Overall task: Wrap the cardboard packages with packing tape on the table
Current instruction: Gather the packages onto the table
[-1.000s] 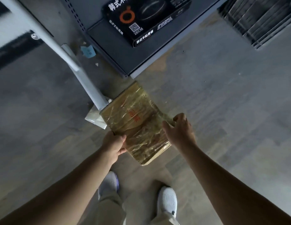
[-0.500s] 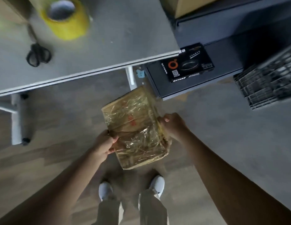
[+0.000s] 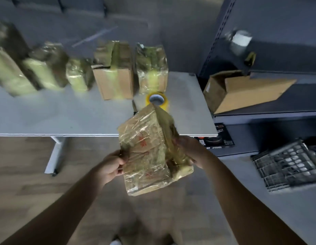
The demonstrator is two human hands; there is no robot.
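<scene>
A flat cardboard package (image 3: 146, 152) covered in shiny tape, with red print on its face, is held tilted in the air in front of the table's near edge. My left hand (image 3: 111, 167) grips its left edge. My right hand (image 3: 189, 151) holds its right side. Behind it on the grey table (image 3: 65, 115) stands a yellow tape roll (image 3: 157, 100), partly hidden by the package. Several tape-wrapped packages (image 3: 152, 68) stand in a row along the table's back; one box (image 3: 115, 80) shows bare cardboard with a yellow tape strip.
A metal shelf unit (image 3: 270, 114) stands right of the table with an open cardboard box (image 3: 242, 91) on it and a black printed box (image 3: 222, 138) lower down. A wire basket (image 3: 288, 167) sits on the floor at right. The table leg (image 3: 55, 154) is at left.
The package has been lifted from the floor beside the table leg up to table height. My view rose from the floor to the tabletop; both hands kept their hold.
</scene>
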